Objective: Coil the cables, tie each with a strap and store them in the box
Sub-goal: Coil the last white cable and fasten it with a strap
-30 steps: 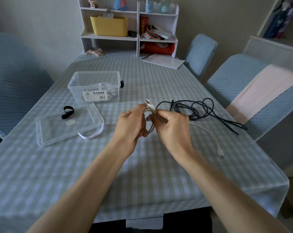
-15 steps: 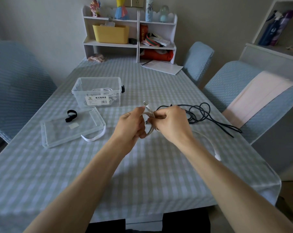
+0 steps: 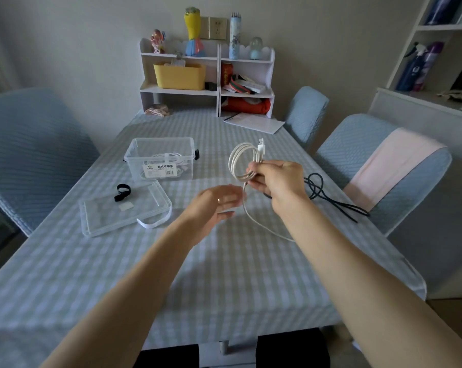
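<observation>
White USB cable (image 3: 241, 162) coiled in loops, pinched by right hand (image 3: 277, 181) above tabletop (image 3: 224, 274); loose tail hung down to tabletop. Left hand (image 3: 214, 205) blurred, fingers loosely spread, held nothing. Clear storage box (image 3: 160, 158) lidless, white cable inside. Lid (image 3: 123, 211) nearby, black strap (image 3: 122, 192) on it. Black cable (image 3: 328, 195) lay uncoiled at right.

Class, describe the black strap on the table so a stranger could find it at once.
Start at the clear box on the checked table. Just in front of it lies its flat clear lid. The black strap rests on the lid's far edge: a short dark looped band, unlike the white strap at the lid's near edge.
</observation>
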Demonstrator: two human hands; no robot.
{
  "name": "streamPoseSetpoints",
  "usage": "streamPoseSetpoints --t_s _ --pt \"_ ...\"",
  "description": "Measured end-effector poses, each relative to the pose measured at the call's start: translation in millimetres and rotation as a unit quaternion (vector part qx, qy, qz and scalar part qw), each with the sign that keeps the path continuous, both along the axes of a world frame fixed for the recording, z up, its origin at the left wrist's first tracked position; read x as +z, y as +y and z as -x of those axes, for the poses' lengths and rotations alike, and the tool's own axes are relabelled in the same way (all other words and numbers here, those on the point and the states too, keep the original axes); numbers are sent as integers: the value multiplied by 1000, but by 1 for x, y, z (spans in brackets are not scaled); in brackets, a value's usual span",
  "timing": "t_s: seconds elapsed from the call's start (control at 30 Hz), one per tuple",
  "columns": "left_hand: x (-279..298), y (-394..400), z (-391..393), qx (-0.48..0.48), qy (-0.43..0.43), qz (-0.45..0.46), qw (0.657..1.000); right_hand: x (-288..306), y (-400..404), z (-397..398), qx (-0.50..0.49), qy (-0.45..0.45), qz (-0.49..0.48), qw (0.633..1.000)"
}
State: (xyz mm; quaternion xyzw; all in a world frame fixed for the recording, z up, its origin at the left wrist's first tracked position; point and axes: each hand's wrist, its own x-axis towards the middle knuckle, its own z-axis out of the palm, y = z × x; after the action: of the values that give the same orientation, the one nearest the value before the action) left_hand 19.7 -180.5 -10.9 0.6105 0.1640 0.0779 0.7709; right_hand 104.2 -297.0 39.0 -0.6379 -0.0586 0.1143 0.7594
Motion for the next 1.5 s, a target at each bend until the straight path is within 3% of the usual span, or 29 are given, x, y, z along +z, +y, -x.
streamPoseSetpoints --t_s 0.1,0.27,0.4,0.5,0.57,0.63,0.7,0.8,0.97,1.1,1.27,1.37,1.5 --pt "-1 -7 4 -63 5 21 998 0 1 2 -3 8 -8 1000" --pt "1 -1 6 -10 22 39 999 -8 -5 -1 -28 -23 -4 999" --pt "0 13 20 -3 45 -69 997 -26 -14 -13 -91 -126 104 982" --pt "7 21 29 -4 71 -197 978 -38 -18 -18 -95 -229 216 944" --pt "14 23 31 20 78 -228 970 -43 -19 -18 -83 -269 261 923" --pt "20 24 31 26 52 -176 983 -48 -20 -18 -74 -290 288 910" --pt "20 23 30 1 7 -51 999 -53 -22 -16 -65 -289 303 906" --pt "9 23 29 -4 -34 75 997 -61 -22 -14 -47 -286 325 900" --pt "-10 21 19 78 -52 -56 994 -67 -23 -12 -35 -312 332 890" --pt "-14 15 12 143 -26 -153 977 -72 -23 -9 -20 -292 307 905" --pt "-16 9 9 142 -26 -142 979 -76 -17 -6 -6 -313 293 903" --pt "-16 -1 6 180 -39 -220 958 -76 -13 -4 -8 -320 303 897" --pt "-19 -16 -7 193 -44 -213 957 -75 -4 1 -3 -323 324 889"
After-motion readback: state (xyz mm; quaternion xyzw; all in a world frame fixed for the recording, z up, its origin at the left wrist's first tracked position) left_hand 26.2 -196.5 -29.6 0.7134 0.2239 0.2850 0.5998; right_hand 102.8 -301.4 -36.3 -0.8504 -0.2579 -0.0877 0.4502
